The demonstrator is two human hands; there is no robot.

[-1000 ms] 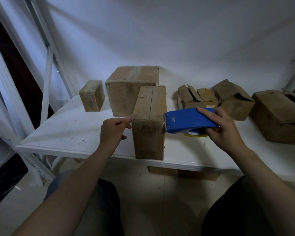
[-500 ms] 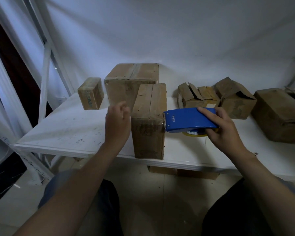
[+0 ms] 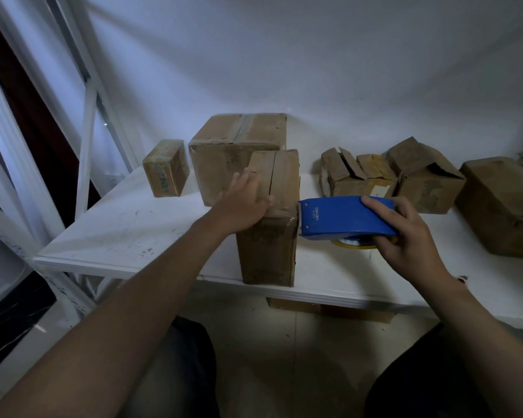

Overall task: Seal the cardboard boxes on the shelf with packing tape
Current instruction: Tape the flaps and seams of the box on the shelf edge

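Note:
A tall narrow cardboard box [image 3: 269,245] stands at the front edge of the white shelf [image 3: 127,233]. My left hand [image 3: 242,203] lies flat on its top left flap, fingers straight, pressing it down. My right hand [image 3: 405,233] grips a blue tape dispenser [image 3: 341,217] with a yellow-rimmed tape roll under it. The dispenser's toothed end touches the box's upper right corner, where clear tape shines on the front face.
Behind stand a large taped box [image 3: 236,152] and a small box [image 3: 165,168] at the left. Two boxes with open flaps [image 3: 354,173] [image 3: 426,179] and a bigger box [image 3: 501,203] sit to the right. White frame posts [image 3: 85,140] rise at the left.
My left hand rose from the box's left side and moved onto its top flap, fingers now spread flat. The right hand and dispenser stayed at the box's right corner.

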